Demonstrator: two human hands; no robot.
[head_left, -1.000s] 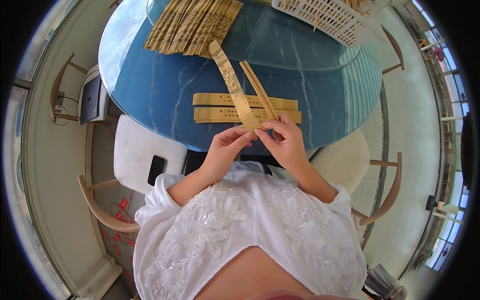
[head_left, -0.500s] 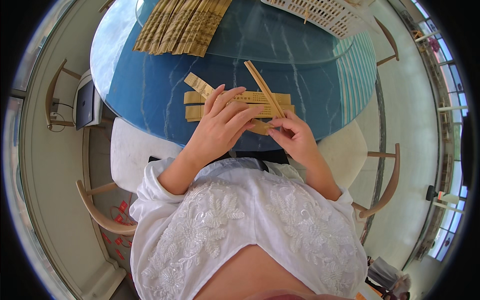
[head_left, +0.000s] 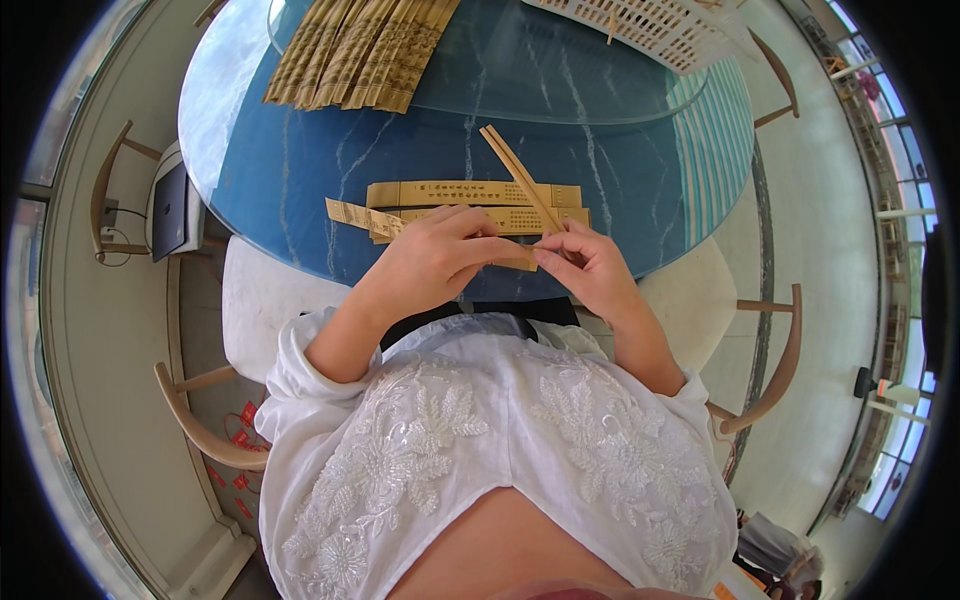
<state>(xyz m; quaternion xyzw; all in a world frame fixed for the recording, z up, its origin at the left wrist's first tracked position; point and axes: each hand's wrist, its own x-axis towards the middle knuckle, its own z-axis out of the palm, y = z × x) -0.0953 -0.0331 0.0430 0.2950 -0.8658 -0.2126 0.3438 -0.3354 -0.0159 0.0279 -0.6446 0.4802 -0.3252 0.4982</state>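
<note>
Over the near part of the table, my left hand (head_left: 435,258) is closed on a gold paper chopstick sleeve (head_left: 352,215), whose printed end sticks out to the left. My right hand (head_left: 592,272) pinches the sleeve's other end between thumb and finger. A pair of wooden chopsticks (head_left: 512,168) also rises from the right hand, slanting up and left. Just beyond both hands lie two groups of flat gold sleeves: the farther sleeves (head_left: 455,194) and the nearer sleeves (head_left: 548,216), which my left hand partly covers.
A large fan of gold sleeves (head_left: 365,58) lies at the far left, by a raised glass disc (head_left: 500,95). A white slotted basket (head_left: 630,30) stands at the far right. The blue marbled table (head_left: 290,200) has chairs around it; a laptop (head_left: 171,210) rests on one.
The held sleeve has swung from a steep slant to nearly level, its free end moving left and down. My left fingers, spread before, have closed in. The chopsticks have tilted slightly left.
</note>
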